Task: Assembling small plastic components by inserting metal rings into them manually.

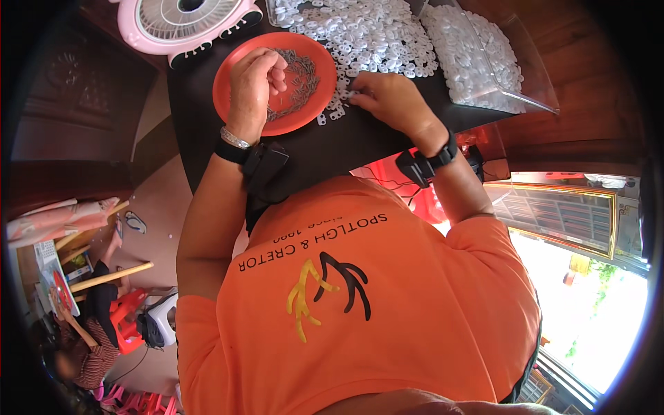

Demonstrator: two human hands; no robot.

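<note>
My left hand [252, 86] is curled closed above a round orange-red plate [323, 66]. A ring of small grey screws or nails [301, 88] lies in that plate; their exact kind is too small to tell. Whatever the left fingers hold, if anything, is hidden. To the right of the plate, my right hand [394, 102] pinches a small white plastic piece between thumb and forefinger, low over the black table [277, 160]. Several loose white pieces with holes [336, 111] lie beside its fingertips, along the plate's right edge.
A large heap of white pieces [373, 31] spreads at the back. Right of it stands a clear bin [477, 62] full of them. A pink fan [187, 21] is at the back left. Another person [93, 346] sits at far left near a red stool [128, 321].
</note>
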